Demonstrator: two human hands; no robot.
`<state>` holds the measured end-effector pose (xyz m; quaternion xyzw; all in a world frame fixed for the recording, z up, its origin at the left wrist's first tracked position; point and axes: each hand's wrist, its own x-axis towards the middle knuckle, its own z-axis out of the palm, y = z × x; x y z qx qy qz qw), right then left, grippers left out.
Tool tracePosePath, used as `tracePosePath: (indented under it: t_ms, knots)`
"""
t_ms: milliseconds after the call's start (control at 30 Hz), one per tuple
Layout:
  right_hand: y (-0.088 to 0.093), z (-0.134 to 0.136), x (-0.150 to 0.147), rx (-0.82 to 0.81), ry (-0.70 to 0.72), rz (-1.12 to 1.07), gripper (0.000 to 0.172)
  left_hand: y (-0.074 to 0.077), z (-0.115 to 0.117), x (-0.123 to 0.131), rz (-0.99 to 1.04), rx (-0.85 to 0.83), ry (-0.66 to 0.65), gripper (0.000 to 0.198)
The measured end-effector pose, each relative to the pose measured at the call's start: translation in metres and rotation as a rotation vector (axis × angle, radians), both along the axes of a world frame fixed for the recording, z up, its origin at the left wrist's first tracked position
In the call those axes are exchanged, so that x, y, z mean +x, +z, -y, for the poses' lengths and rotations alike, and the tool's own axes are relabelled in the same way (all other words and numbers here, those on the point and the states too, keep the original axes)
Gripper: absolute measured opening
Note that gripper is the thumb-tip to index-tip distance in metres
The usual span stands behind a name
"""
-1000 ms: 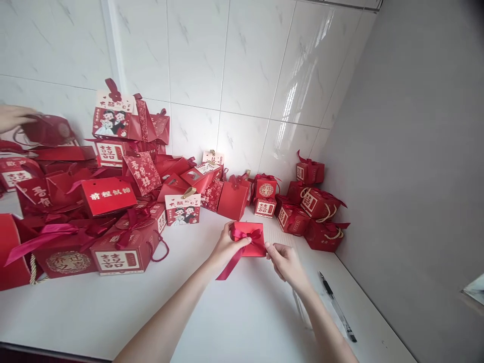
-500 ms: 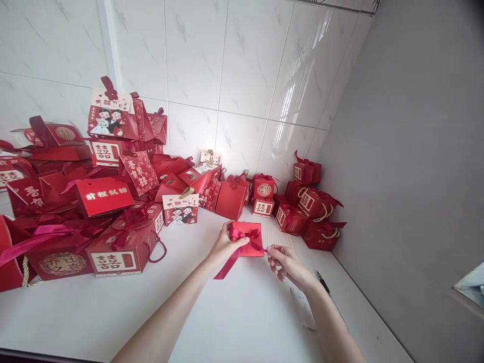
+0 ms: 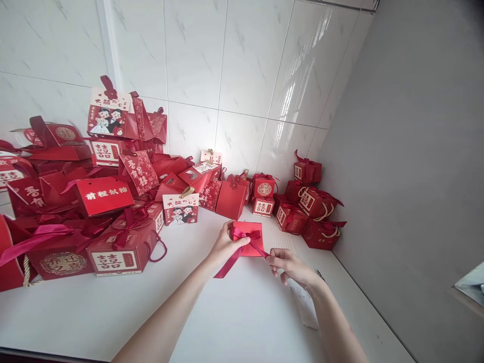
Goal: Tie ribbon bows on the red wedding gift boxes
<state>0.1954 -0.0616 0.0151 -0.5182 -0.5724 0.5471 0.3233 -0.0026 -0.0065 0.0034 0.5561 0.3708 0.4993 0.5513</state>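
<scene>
A small red gift box [image 3: 252,250] stands on the white table in front of me, with a dark pink ribbon [image 3: 229,264] tied in a bow on top. My left hand [image 3: 226,244] grips the box from its left side, its thumb pressed on the middle of the bow. One ribbon tail hangs from under that thumb toward the lower left. At the box's right, my right hand [image 3: 289,264] pinches the other tail, which is stretched straight between the bow and my fingertips.
A large heap of red gift boxes [image 3: 113,259] fills the table's left side. Several more boxes [image 3: 321,234] are stacked at the right by the grey wall. A lined sheet [image 3: 280,241], a crumpled paper strip [image 3: 305,308] and a pen [image 3: 319,275], partly hidden, lie near my right arm.
My right hand has shifted slightly right and down, with the pinched ribbon tail showing longer. The left hand and the box stay almost in place. My right forearm now covers most of the pen.
</scene>
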Motion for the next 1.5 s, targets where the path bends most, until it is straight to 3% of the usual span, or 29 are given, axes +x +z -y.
tracePosePath:
  t_ms: [533,733,833,967,1133,1367,1500]
  knots:
    - [-0.004,-0.001,0.001,-0.023,0.000,0.047,0.032,0.011,0.004,0.000,0.015,-0.024,0.024,0.051]
    - [-0.005,-0.001,0.014,-0.018,0.035,0.074,0.036,0.005,0.000,-0.003,-0.025,0.002,0.019,0.048]
    - [-0.006,-0.004,0.016,0.134,-0.047,0.095,0.040,0.004,-0.001,-0.004,-0.032,-0.020,-0.020,0.048]
    - [-0.005,-0.006,-0.001,0.447,-0.345,0.073,0.044,0.007,0.002,-0.002,-0.047,-0.044,-0.105,0.059]
    - [-0.006,-0.002,-0.033,0.682,-0.466,0.163,0.037,0.004,0.004,0.002,-0.019,0.056,-0.197,0.071]
    - [-0.005,-0.003,-0.047,0.739,-0.618,0.231,0.035,-0.005,0.007,0.006,-0.221,0.150,0.058,0.065]
    - [-0.007,-0.006,-0.050,0.755,-0.602,0.202,0.030,-0.002,0.012,0.009,-0.276,0.432,0.296,0.063]
